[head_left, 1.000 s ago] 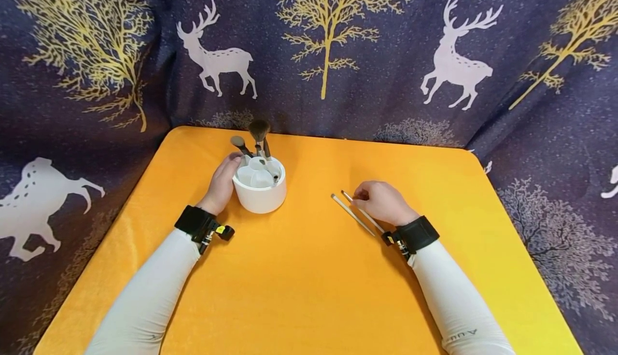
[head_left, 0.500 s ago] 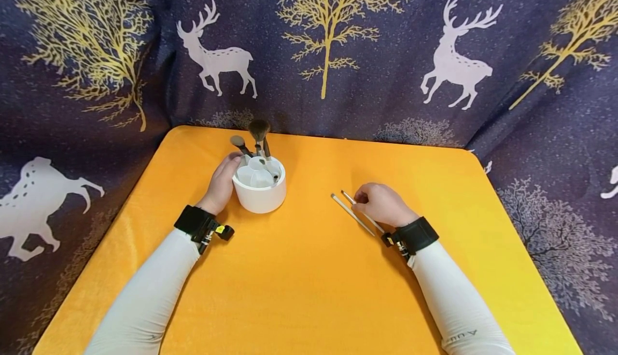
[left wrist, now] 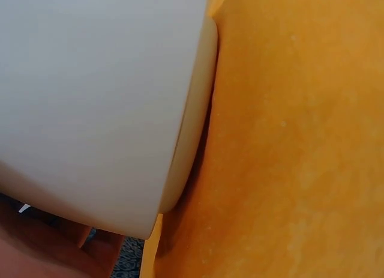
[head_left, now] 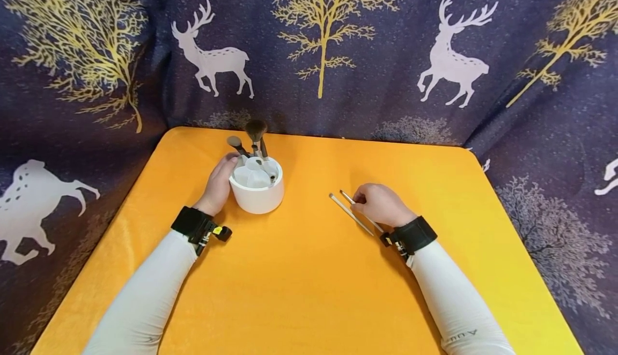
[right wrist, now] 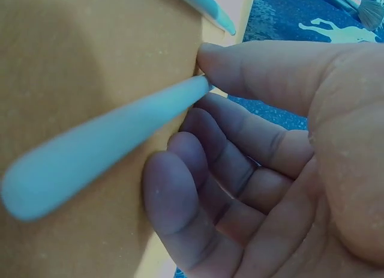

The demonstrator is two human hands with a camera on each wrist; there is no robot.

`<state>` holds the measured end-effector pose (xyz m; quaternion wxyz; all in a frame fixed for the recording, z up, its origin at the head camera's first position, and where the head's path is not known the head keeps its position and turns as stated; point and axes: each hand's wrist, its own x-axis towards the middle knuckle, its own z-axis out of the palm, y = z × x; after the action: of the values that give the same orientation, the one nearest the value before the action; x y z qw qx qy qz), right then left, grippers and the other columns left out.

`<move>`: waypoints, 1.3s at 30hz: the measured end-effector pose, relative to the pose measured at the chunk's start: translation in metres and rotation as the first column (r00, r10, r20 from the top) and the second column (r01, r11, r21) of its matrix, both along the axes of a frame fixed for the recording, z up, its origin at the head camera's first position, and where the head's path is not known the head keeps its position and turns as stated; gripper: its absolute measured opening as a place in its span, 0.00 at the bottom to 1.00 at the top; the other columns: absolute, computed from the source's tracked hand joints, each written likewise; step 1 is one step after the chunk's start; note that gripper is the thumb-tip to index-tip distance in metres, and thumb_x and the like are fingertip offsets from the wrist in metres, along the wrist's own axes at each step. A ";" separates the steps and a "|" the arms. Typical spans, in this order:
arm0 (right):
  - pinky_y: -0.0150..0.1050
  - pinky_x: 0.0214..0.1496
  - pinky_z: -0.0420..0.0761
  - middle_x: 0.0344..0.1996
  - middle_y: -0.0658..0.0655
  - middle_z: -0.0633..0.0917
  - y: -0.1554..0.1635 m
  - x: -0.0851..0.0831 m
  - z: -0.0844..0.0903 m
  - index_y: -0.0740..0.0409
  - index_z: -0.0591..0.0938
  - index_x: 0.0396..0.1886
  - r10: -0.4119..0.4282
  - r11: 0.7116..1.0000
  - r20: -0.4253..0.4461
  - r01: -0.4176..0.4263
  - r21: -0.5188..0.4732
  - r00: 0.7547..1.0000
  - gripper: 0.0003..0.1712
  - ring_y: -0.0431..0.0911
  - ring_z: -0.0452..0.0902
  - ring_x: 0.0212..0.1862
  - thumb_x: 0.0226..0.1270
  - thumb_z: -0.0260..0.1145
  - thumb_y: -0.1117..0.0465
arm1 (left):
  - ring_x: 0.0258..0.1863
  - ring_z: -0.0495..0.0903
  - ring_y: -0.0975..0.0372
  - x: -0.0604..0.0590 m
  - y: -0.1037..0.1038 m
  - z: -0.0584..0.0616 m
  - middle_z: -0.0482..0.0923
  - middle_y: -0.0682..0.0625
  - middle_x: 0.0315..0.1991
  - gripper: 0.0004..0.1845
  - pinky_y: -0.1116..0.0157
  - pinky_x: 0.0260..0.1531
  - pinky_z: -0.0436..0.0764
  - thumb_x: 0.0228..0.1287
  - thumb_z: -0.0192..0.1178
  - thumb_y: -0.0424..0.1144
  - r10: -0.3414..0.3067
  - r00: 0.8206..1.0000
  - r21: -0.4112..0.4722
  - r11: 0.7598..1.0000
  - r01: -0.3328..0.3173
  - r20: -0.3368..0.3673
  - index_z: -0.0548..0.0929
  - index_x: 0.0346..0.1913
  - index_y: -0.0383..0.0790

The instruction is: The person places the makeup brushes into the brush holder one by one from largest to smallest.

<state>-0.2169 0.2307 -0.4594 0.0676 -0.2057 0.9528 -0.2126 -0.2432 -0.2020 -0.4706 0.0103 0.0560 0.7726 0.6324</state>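
Note:
A round white makeup brush holder (head_left: pixel 256 199) with inner compartments stands upright on the left of the table. My left hand (head_left: pixel 214 189) holds its left side, with fingertips at the rim; the wall fills much of the left wrist view, hiding most of that hand. A fluffy dark brush (head_left: pixel 256 130) and a flat-topped one (head_left: pixel 235 142) rise from its back. To the right, my right hand (head_left: pixel 383 206) pinches a slim pale makeup brush (right wrist: pixel 102 146) between thumb and index finger, low over the table. A second slim brush (head_left: pixel 350 214) lies alongside on the cloth.
An orange cloth (head_left: pixel 289 280) covers the table. Behind it and at both sides hangs a dark blue curtain (head_left: pixel 367 76) with deer and trees. Each wrist wears a black strap with a small camera.
The head view has shifted very slightly. Both hands, the holder and the brushes keep nearly the same places, and the right hand still pinches its brush.

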 end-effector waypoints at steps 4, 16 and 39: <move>0.47 0.44 0.83 0.34 0.49 0.88 -0.002 0.001 0.001 0.55 0.92 0.44 -0.001 1.000 -0.013 0.001 0.009 1.000 0.04 0.43 0.80 0.34 0.76 0.76 0.60 | 0.76 0.62 0.45 0.001 -0.001 0.001 0.64 0.32 0.77 0.32 0.47 0.83 0.54 0.92 0.32 0.52 -0.004 1.000 0.002 1.000 0.004 -0.010 0.61 0.78 0.28; 0.46 0.43 0.82 0.34 0.50 0.88 -0.002 0.001 0.000 0.57 0.92 0.44 0.008 1.000 -0.031 -0.007 0.015 0.999 0.04 0.44 0.78 0.33 0.76 0.75 0.62 | 0.75 0.62 0.45 0.000 -0.001 0.000 0.64 0.32 0.75 0.31 0.47 0.82 0.54 0.91 0.31 0.51 -0.009 1.000 0.007 1.000 0.009 -0.004 0.61 0.77 0.28; 0.45 0.39 0.79 0.34 0.49 0.88 -0.002 -0.001 -0.001 0.56 0.92 0.49 -0.033 0.994 -0.066 0.026 -0.105 0.997 0.08 0.44 0.78 0.31 0.77 0.73 0.58 | 0.77 0.62 0.46 0.001 0.000 0.001 0.63 0.33 0.78 0.32 0.46 0.83 0.55 0.92 0.32 0.54 -0.010 1.000 0.017 1.000 0.010 0.002 0.61 0.78 0.29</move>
<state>-0.2177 0.2282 -0.4602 0.0216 -0.2020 0.9451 -0.2560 -0.2422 -0.2024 -0.4697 0.0136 0.0595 0.7667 0.6391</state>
